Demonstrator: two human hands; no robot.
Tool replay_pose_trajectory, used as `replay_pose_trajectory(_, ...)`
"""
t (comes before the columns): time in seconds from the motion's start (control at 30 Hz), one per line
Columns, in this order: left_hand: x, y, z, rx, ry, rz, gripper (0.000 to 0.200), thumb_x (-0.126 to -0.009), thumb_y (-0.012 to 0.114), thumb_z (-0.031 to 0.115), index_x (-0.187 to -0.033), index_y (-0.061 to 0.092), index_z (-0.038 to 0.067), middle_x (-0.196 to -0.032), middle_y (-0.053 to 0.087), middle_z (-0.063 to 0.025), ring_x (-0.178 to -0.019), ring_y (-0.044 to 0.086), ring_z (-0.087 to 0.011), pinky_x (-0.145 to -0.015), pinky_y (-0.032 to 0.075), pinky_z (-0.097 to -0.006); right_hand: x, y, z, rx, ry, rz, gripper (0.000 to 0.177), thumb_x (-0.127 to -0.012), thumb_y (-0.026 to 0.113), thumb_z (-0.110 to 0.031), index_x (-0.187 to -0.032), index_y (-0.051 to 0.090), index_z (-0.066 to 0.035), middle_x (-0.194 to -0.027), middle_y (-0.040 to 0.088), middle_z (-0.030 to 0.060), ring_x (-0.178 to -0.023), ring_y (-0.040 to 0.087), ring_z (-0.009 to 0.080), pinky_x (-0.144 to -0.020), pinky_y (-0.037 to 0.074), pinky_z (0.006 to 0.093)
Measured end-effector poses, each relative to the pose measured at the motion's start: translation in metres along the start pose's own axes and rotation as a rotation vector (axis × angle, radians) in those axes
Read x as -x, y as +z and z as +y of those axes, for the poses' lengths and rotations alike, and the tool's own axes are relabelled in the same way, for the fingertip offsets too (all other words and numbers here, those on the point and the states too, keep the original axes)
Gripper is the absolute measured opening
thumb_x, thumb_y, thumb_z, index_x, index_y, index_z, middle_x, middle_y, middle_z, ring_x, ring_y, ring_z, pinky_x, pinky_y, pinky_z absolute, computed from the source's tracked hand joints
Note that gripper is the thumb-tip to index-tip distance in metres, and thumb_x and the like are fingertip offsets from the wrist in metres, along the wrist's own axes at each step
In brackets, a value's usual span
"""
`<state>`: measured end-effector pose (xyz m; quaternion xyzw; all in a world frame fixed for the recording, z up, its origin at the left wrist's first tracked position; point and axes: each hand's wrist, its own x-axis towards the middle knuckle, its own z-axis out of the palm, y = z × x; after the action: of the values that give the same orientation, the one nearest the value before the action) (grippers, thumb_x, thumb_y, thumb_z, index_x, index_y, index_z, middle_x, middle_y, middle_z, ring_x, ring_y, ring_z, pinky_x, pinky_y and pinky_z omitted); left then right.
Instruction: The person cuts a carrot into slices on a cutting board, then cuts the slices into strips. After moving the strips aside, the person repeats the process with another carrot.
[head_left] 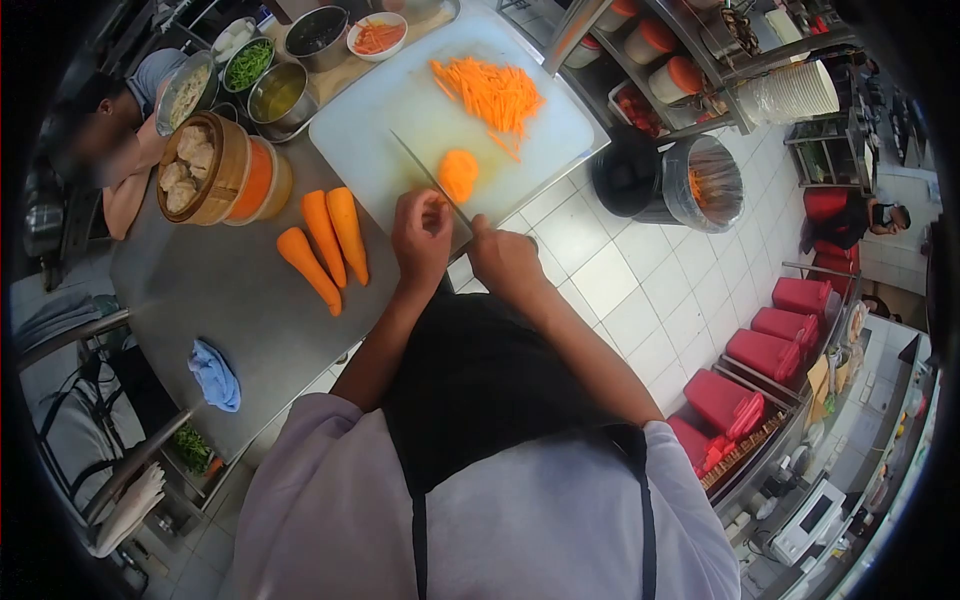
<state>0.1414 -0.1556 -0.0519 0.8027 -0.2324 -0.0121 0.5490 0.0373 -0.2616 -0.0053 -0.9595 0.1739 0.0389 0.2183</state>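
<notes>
My left hand (pixel 421 238) presses fingertips down on a small carrot piece at the near edge of the white cutting board (pixel 380 130). My right hand (pixel 504 260) grips the handle of a knife (pixel 430 178), whose blade runs across the board just beside my left fingers. A stack of orange carrot slices (pixel 459 173) lies right of the blade. Farther along the board is a heap of carrot strips (pixel 493 95). Three whole peeled carrots (pixel 325 240) lie on the steel counter (pixel 230 310) left of my hand.
A bamboo steamer with dumplings (pixel 200 168) sits on an orange tub. Metal bowls (pixel 280 92) and a bowl of carrot strips (pixel 378 36) stand beyond. A blue cloth (pixel 215 375) lies on the counter. Another person (pixel 120 130) leans at the far side. Bins (pixel 665 180) stand on the tiled floor.
</notes>
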Motion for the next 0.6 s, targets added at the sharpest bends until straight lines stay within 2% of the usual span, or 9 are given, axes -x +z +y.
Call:
replay_pose_trajectory(0.2,-0.007,-0.003,-0.002,-0.166,0.148,-0.102,0.035,-0.090,0.067,0.000,-0.125,0.063,0.005,-0.114,0.059,-0.0119,-0.080,0.068,-0.0231,-0.070,0.057,-0.0347,0.001,0.003,-0.001,0.063,0.000,-0.024,0.016,-0.087,0.059,-0.007,-0.099,0.052,0.001,-0.068,0.069,0.0224,-0.063,0.072,0.0398,-0.058,0.057,0.0494)
replay_pose_trajectory(0.3,-0.010,-0.007,-0.002,-0.273,0.215,-0.158,0.040,-0.091,0.066,0.001,-0.130,0.061,0.007,-0.114,0.058,-0.0125,-0.080,0.068,-0.0242,-0.072,0.058,-0.0354,0.002,0.001,-0.002,0.048,-0.001,-0.011,0.017,-0.086,0.060,-0.007,-0.099,0.052,0.002,-0.068,0.069,0.0222,-0.064,0.072,0.0396,-0.059,0.057,0.0493)
replay_pose_trajectory(0.4,-0.015,-0.009,0.009,-0.254,0.182,-0.165,0.042,-0.090,0.067,0.000,-0.132,0.061,0.006,-0.111,0.060,-0.0120,-0.082,0.069,-0.0249,-0.073,0.058,-0.0365,0.009,-0.010,-0.006,0.015,0.015,-0.007,0.018,-0.085,0.060,-0.006,-0.098,0.052,0.002,-0.068,0.068,0.0224,-0.064,0.072,0.0395,-0.060,0.057,0.0494)
replay_pose_trajectory(0.5,-0.010,-0.006,0.014,-0.079,0.004,-0.076,0.037,-0.089,0.069,0.000,-0.125,0.062,0.004,-0.105,0.062,-0.0107,-0.083,0.069,-0.0250,-0.074,0.057,-0.0372,0.017,-0.019,-0.006,-0.051,0.017,0.030,0.018,-0.085,0.061,-0.006,-0.098,0.052,0.002,-0.068,0.068,0.0226,-0.065,0.071,0.0400,-0.060,0.056,0.0506)
replay_pose_trajectory(0.6,-0.007,-0.003,0.007,-0.035,-0.108,-0.040,0.027,-0.088,0.072,0.000,-0.114,0.063,0.004,-0.099,0.065,-0.0092,-0.082,0.069,-0.0241,-0.072,0.056,-0.0370,0.027,-0.023,-0.006,-0.086,0.018,0.048,0.017,-0.086,0.060,-0.007,-0.098,0.052,0.003,-0.068,0.068,0.0226,-0.065,0.070,0.0407,-0.060,0.056,0.0515)
